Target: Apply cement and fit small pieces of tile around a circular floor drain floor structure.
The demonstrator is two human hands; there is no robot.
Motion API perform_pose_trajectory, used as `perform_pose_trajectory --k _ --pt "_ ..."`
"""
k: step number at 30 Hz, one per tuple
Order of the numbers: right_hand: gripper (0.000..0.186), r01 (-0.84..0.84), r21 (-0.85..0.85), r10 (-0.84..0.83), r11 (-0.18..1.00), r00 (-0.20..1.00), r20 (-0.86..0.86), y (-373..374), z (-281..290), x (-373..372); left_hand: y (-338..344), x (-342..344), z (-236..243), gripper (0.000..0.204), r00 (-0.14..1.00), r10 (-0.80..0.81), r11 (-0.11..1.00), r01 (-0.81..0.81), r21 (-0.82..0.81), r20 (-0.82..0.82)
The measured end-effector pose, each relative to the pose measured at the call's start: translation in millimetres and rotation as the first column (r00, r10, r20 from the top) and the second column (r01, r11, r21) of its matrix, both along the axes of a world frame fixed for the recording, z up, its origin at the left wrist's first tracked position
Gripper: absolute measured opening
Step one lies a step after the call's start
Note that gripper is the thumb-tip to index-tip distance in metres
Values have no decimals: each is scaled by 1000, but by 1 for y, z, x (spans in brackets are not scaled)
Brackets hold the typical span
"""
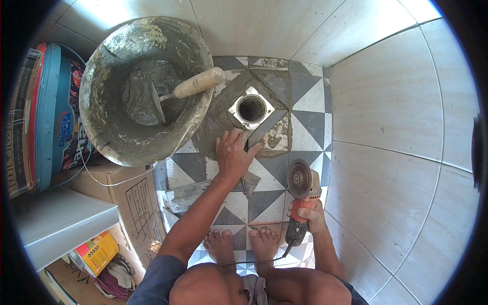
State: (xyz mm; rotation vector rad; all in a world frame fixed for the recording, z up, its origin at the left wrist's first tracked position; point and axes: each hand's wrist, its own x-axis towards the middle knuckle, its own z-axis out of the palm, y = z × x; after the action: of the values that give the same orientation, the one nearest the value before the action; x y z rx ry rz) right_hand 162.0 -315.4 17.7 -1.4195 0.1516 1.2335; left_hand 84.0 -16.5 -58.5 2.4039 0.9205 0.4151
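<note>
My right hand (315, 218) grips an angle grinder (301, 208) by its red and black body, with the round disc (300, 179) facing up. Its cord trails down past my feet. My left hand (234, 154) reaches forward with its thumb spread, fingertips resting on the mortar-smeared floor just below a square metal floor drain (234, 109). Wet grey mortar and cut tile pieces surround the drain's round hole. A narrow tile offcut (250, 183) lies beside my left wrist.
At the upper left stands a mortar-crusted tub (96, 122) holding mortar and a wooden-handled trowel (198, 84). Left of it are a blue bucket (47, 117) and cardboard boxes (134, 203). Tiled walls (386, 91) close in the right and far sides. My bare feet (264, 246) are near.
</note>
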Motion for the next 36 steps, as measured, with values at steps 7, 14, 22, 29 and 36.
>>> perform_pose_trajectory --k 7,14,22,29,36 --pt "69 -10 -27 11 1000 1000 26 -10 -6 3 8 -11 -2 40 997 -73 993 76 -95 28" --pt "68 -20 -25 20 999 1000 -4 0 0 4 7 -7 1 36 998 -66 993 64 -98 -16" --pt "67 -59 3 59 998 998 32 -8 -11 4 8 -7 3 33 998 -60 993 59 -101 -8" --pt "67 -46 -41 48 998 998 51 0 -1 1 39 -21 6 27 945 199 903 -73 -424 261" --pt "67 -58 -41 61 997 996 63 5 1 4 41 -16 19 30 992 -35 893 85 -442 122"
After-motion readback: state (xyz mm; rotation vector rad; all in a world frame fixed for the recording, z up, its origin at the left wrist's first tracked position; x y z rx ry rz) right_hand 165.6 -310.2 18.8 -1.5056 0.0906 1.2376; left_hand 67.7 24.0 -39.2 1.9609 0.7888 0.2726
